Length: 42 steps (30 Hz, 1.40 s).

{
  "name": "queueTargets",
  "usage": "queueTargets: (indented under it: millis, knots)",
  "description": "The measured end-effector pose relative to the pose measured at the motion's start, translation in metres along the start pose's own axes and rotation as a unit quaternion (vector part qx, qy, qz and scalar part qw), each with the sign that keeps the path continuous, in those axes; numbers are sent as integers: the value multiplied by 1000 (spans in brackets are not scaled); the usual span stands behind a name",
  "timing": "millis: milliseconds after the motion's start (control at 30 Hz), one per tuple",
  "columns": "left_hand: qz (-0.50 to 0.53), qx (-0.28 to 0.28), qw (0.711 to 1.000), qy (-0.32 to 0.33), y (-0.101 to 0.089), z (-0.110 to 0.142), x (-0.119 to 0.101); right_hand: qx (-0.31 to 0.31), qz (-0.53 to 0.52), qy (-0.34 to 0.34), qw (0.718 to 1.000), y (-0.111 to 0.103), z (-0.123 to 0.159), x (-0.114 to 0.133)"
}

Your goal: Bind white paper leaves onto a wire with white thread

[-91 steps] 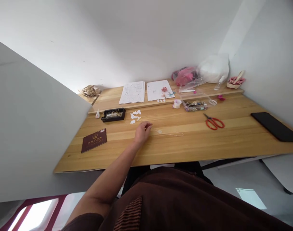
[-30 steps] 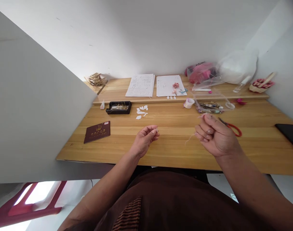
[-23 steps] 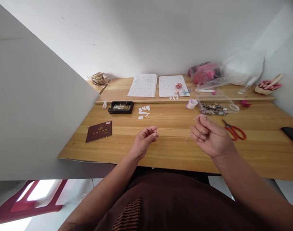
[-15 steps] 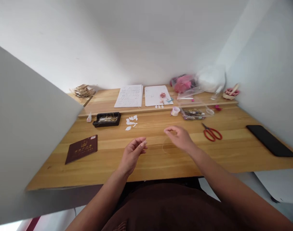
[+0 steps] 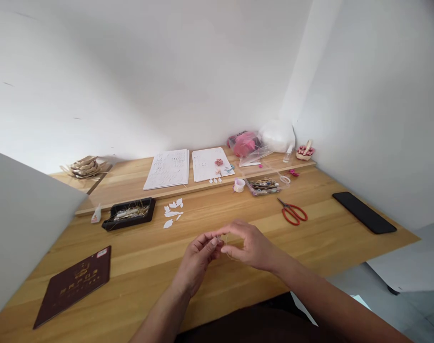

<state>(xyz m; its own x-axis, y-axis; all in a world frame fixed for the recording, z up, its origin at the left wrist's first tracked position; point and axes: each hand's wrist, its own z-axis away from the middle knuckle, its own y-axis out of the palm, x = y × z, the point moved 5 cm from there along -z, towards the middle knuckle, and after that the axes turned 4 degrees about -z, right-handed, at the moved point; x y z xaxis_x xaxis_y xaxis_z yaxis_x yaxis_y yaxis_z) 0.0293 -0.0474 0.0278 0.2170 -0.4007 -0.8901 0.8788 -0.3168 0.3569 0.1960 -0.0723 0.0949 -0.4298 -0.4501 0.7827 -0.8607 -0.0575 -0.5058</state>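
Observation:
Above the front middle of the wooden desk, my left hand is closed in a pinch on a small pale piece, too small to name. From the right, my right hand meets it, its fingertips curled at the same piece. A thin pale thread, perhaps a fine wire, loops between the two hands and hangs below the right fingers. Just beyond the hands lie several white leaf-shaped cutouts. Red-handled scissors rest to the right of my right hand.
A black tray and a dark red booklet lie left. Behind are a tape roll, a clear box of tools and written sheets on a raised ledge. A black phone lies right; walls close both sides.
My right hand has come left and down to meet my left hand; they were apart before. The camera view has turned, so the desk items appear shifted left and mostly lower.

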Motion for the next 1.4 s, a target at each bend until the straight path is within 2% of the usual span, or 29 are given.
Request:
queueTargets:
  millis: [167,233,300,367,433,500,567,633,700,800,900,967,1067,1133,1200,1267,1333,1400]
  knots:
    - [4,24,999,-26,7,-19,12,11,-21,50,998,2,1,-21]
    - [-4,25,999,-27,8,-26,17,20,-17,40,999,0,-3,-28]
    - [-34,7,999,5,7,-31,19,18,15,27,999,-13,-12,-37]
    - [-101,-38,991,76,2,-32,17,-19,90,42,995,-45,-30,-53]
    - [-184,-80,969,145,-5,-30,16,-57,177,99,977,-92,-54,-77]
    - [-249,-78,950,173,-8,-30,17,-75,304,196,929,-144,-81,-107]
    - [-291,-51,939,175,-9,-32,19,-77,347,241,903,-185,-108,-132]
    - [-316,-29,933,173,-9,-34,19,-67,370,270,886,-208,-132,-154]
    - [-330,-20,928,169,-8,-36,18,-58,386,298,871,-216,-148,-173]
    - [-338,-20,926,165,-8,-36,16,-50,399,340,850,-212,-163,-198]
    - [-335,-30,928,161,-11,-36,17,-63,404,361,838,-211,-167,-208]
    - [-331,-33,930,157,-13,-35,20,-76,406,349,841,-212,-165,-202]
    - [-301,-56,940,150,-17,-36,23,-77,400,295,864,-202,-148,-172]
    - [-263,-82,950,146,-20,-36,23,-67,382,244,889,-180,-127,-143]
    - [-230,-103,957,146,-21,-36,20,-50,311,139,939,-146,-100,-110]
    - [-207,-130,958,152,-22,-35,16,20,239,78,968,-105,-68,-86]
    - [-194,-145,957,160,-23,-35,12,82,190,71,976,-69,-38,-73]
    - [-187,-138,959,165,-22,-36,9,104,178,123,971,-42,-13,-71]
